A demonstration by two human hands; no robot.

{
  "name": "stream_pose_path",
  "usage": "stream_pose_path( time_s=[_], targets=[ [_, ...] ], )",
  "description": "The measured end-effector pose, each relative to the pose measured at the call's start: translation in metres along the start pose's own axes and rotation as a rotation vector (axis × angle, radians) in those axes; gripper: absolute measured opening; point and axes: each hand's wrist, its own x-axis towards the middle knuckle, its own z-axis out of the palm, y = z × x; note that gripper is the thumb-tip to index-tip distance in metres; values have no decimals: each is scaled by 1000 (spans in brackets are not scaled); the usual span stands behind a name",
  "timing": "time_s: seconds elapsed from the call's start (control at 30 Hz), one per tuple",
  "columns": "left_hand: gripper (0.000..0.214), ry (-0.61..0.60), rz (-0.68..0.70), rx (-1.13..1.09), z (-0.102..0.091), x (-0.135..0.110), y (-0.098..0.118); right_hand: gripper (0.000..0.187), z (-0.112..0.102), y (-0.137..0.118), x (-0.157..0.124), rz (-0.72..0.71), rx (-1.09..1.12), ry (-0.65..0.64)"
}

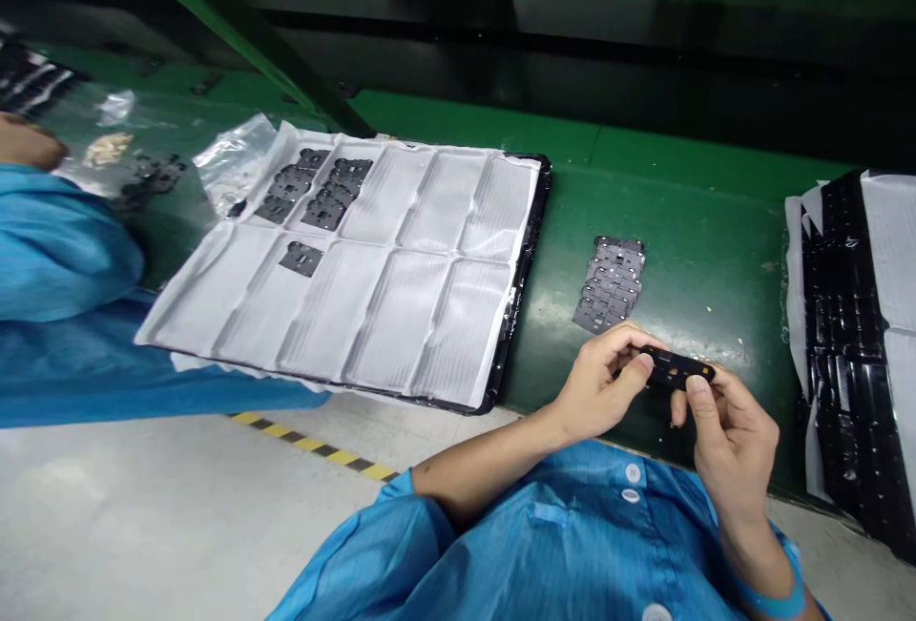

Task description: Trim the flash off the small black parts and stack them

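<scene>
Both hands hold one small flat black part (676, 368) above the near edge of the green bench. My left hand (605, 382) pinches its left end, and my right hand (730, 430) grips its right end with curled fingers. Just beyond the hands lies a fanned row of several similar black parts (611, 282) on the bench. Further left, a white moulded tray (401, 297) holds two rows of black parts (315, 187) at its far left corner and one single part (301, 258) below them.
A black tray stack with white sheets (855, 335) stands at the right. Clear plastic bags (233, 158) and loose parts lie at the far left. Another person's blue sleeve (64, 249) is at the left edge. A green diagonal frame bar (243, 30) crosses above the bench.
</scene>
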Motion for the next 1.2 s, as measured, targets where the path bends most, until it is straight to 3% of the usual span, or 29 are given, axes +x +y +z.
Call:
stream_pose_path(
  time_s=[0.5,1.0,1.2],
  targets=[
    [31,95,-217,-175,4,-2,-2,19,1,5,-5,-23,1,-57],
    [42,54,-205,-193,9,-9,2,14,7,7,0,-49,95,50],
    [43,67,-223,-193,8,-8,1,14,5,8,-2,-54,103,-7]
  ],
)
